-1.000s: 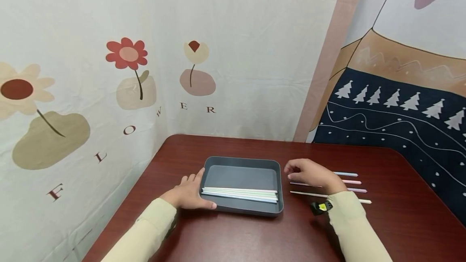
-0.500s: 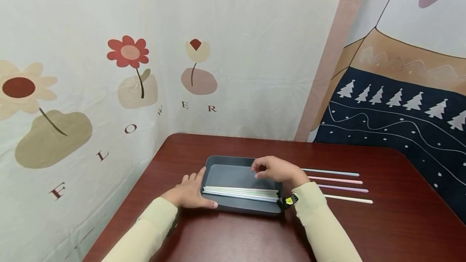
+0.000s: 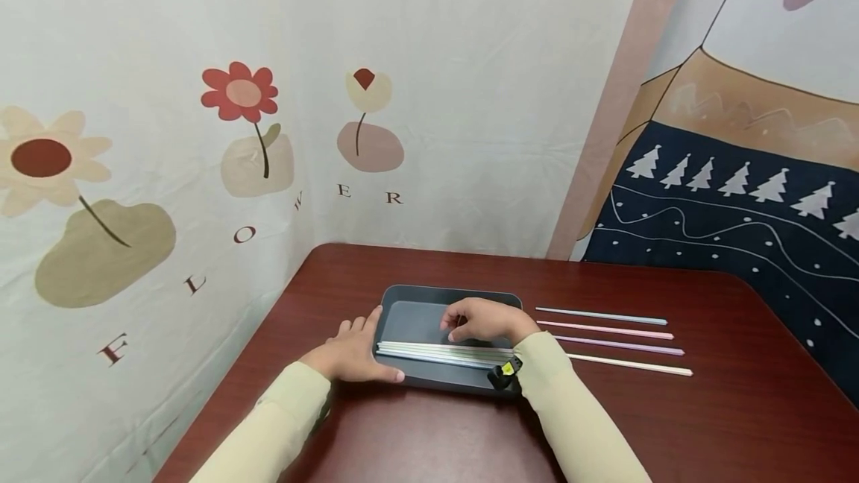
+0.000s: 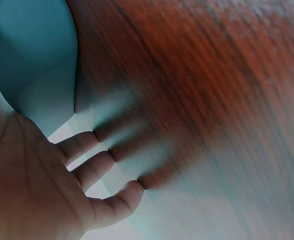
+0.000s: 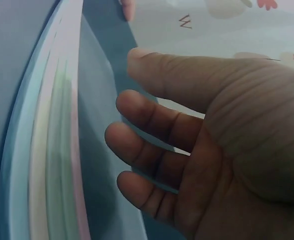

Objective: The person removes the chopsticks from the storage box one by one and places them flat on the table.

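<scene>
A dark grey rectangular tray [image 3: 414, 321] sits on the table with a bundle of pastel chopsticks [image 3: 426, 352] along its near side. My left hand [image 3: 352, 352] rests against the tray's left end, thumb stretched along the front and fingers spread; the left wrist view shows its fingers [image 4: 94, 167] extended beside the tray wall. My right hand [image 3: 486, 320] hovers over the tray, just behind the bundle. In the right wrist view its fingers [image 5: 152, 155] are loosely bent with nothing between them, beside blue, cream, green and pink chopsticks [image 5: 54, 135].
Right of the tray lie blue chopsticks [image 3: 607, 315], pink ones [image 3: 611, 329], purple ones [image 3: 620, 345] and cream ones [image 3: 634, 365], in spaced rows. Behind the reddish-brown table [image 3: 429, 446] hangs a flower-printed cloth [image 3: 470, 133].
My right hand has moved left from above the chopsticks on the table to over the tray. My left hand has stayed at the tray's left end.
</scene>
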### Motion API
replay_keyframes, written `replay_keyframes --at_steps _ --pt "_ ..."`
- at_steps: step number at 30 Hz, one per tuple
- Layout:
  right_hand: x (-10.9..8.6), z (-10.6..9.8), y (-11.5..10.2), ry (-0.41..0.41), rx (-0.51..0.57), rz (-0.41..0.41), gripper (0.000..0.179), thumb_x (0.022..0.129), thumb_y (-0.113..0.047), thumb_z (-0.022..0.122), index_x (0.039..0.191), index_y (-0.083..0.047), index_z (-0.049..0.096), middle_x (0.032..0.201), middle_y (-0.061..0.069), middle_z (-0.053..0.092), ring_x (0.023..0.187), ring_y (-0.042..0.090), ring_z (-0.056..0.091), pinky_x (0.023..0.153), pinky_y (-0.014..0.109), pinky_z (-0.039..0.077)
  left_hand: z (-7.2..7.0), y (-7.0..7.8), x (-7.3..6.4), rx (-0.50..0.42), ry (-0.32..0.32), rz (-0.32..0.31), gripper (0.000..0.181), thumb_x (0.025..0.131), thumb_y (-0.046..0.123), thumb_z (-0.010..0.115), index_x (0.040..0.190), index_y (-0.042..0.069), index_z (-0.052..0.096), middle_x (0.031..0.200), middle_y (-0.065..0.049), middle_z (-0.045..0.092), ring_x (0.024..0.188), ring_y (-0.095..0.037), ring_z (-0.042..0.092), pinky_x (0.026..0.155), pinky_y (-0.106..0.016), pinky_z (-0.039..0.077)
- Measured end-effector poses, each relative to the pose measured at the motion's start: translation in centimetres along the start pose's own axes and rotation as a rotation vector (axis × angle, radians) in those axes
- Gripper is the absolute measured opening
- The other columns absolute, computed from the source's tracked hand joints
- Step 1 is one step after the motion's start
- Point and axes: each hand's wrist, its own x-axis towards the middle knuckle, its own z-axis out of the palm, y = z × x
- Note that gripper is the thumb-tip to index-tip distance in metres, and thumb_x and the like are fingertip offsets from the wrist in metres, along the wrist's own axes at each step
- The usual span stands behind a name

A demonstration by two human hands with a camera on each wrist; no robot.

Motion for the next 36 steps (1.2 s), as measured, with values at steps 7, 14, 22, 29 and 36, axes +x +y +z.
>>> replay_keyframes --at_steps 7,14,22,29,36 --pt "1.3 0.1 0.3 -0.063 -0.022 -0.002 0.012 0.094 -0.006 0.067 0.103 -0.013 0.07 0.09 -0.005 0.062 0.08 0.01 0.054 0.071 0.028 0.046 -0.1 0.1 0.0 0.005 -0.002 -0.002 0.14 0.057 0.078 0.077 0.158 0.004 0.015 0.14 -0.018 0.044 0.119 -0.034 0.041 0.089 -0.058 0.044" --pt "2.0 0.3 0.8 -0.099 -0.04 0.014 0.014 0.093 -0.005 0.068 0.103 -0.015 0.07 0.088 -0.005 0.062 0.078 0.008 0.053 0.071 0.027 0.045 0.1 0.1 0.0 0.0 -0.002 0.003 0.14 0.057 0.078 0.077 0.158 0.004 0.015 0.14 -0.018 0.044 0.12 -0.034 0.04 0.088 -0.057 0.045" --pt "2.2 0.9 0.7 -0.094 -0.061 0.019 0.015 0.094 -0.005 0.067 0.1 -0.018 0.071 0.085 -0.009 0.063 0.075 0.005 0.054 0.069 0.025 0.046 0.1 0.1 0.0 -0.006 -0.014 -0.001 0.14 0.057 0.078 0.077 0.158 0.004 0.014 0.141 -0.018 0.043 0.121 -0.034 0.039 0.089 -0.057 0.045" --pt "2.4 0.9 0.5 -0.073 -0.086 0.02 0.016 0.094 -0.004 0.065 0.094 -0.019 0.072 0.075 -0.009 0.06 0.068 0.005 0.051 0.065 0.024 0.043 -0.3 -0.2 0.3 0.004 -0.011 0.006 0.14 0.057 0.078 0.077 0.158 0.003 0.014 0.141 -0.019 0.043 0.119 -0.034 0.039 0.089 -0.055 0.045" --pt "2.5 1.1 1.2 -0.005 -0.088 0.058 0.019 0.096 -0.004 0.062 0.094 -0.021 0.071 0.08 -0.007 0.062 0.068 0.008 0.052 0.066 0.027 0.044 0.0 -0.2 0.4 -0.01 -0.021 0.01 0.14 0.057 0.078 0.077 0.158 0.003 0.014 0.141 -0.019 0.042 0.118 -0.034 0.039 0.089 -0.054 0.045"
